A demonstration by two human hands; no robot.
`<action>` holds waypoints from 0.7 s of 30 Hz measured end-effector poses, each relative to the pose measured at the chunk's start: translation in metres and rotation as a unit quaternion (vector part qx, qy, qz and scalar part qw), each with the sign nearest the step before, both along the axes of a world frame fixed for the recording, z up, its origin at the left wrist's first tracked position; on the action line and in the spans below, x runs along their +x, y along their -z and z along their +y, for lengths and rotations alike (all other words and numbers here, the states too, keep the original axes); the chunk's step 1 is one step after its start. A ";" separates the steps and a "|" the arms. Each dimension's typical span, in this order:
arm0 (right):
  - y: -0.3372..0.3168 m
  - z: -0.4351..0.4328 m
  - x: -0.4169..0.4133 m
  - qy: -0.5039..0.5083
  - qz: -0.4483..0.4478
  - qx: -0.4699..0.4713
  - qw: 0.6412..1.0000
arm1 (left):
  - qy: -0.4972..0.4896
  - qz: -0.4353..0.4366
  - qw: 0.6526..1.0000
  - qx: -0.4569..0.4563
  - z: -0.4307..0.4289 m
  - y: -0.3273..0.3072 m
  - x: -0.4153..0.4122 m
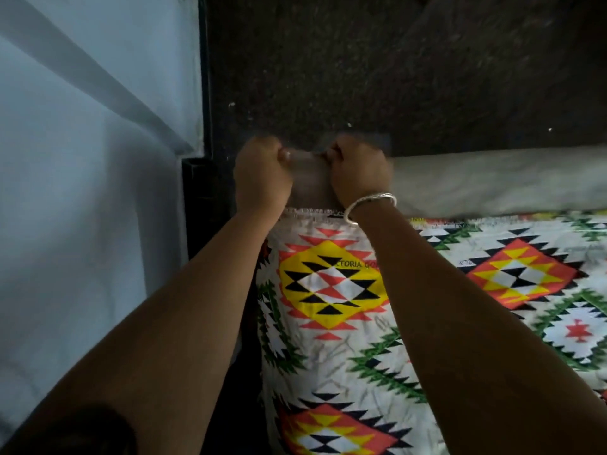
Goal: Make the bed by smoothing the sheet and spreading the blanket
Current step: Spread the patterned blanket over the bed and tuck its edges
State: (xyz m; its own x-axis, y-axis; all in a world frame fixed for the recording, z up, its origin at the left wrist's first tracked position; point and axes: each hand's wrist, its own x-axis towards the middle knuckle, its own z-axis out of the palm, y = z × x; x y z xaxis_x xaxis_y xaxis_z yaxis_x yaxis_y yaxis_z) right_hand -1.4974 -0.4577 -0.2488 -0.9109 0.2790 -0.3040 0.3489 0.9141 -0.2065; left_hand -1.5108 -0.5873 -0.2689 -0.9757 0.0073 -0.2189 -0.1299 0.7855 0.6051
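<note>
- Two bare forearms reach up from the bottom edge of the head view, with a dark sleeve (82,431) at the lower left corner.
- Under and between the arms lies the patterned sheet (427,323), white with yellow, orange, black and green diamond shapes. It covers the bed from the lower edge to a frayed hem just below the wrists, and it looks fairly flat with light creases.
- Beyond that hem runs a band of grey cloth (492,182), stretching off to the right edge; whether it is the blanket I cannot tell.
- At the near corner, the left hand (262,174) is curled into a fist on the end of the grey cloth.
- Just beside it, the right hand (359,174) is fisted on the same end, a short stretch of cloth taut between them. Both hands are blurred.
- A silver bangle (371,203) sits on the right wrist.
- Left of the hands stands a black bed post (197,192), against a pale blue wall (82,159).
- Dark speckled floor (361,60) fills the top.
</note>
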 end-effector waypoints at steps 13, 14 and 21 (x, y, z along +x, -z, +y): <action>0.001 0.008 0.013 0.021 0.008 0.003 1.000 | 0.168 -0.030 0.985 0.008 0.015 -0.005 -0.001; 0.003 0.007 0.007 0.015 -0.002 0.003 1.000 | 0.163 -0.022 0.986 -0.001 0.017 -0.005 -0.002; 0.003 0.015 0.008 0.038 0.035 0.007 0.999 | 0.157 0.009 0.987 -0.008 0.030 -0.011 -0.004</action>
State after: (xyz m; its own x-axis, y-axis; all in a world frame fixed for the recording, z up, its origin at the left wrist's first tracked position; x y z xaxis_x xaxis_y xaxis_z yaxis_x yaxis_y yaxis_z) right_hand -1.4891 -0.4423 -0.2517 -0.9057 0.3522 -0.2358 0.4028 0.8885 -0.2201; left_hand -1.5147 -0.5575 -0.2576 -0.9294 0.3071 -0.2046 0.1324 0.7950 0.5920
